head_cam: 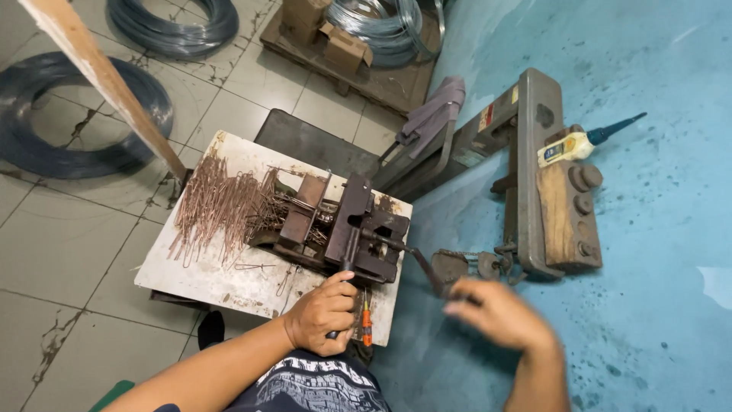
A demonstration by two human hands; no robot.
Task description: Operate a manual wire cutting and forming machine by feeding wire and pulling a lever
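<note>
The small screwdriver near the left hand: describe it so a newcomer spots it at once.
Find the white board carrying the rusty bending jig. At its near edge, just right of the left hand gripping the jig's dark lever, lies the screwdriver. Its bright orange handle sets it apart from the brown wire pieces.

— Where does the single head view look from?
— From the person's head, steeply down and slightly forward, close over the left hand [324,311] and blurred right hand [499,313].
— What fills the middle?
— The rusty dark metal bending jig [347,229] on a white worn board [206,271]; grey tiled floor [69,252] at left, blue painted surface [656,252] at right
</note>
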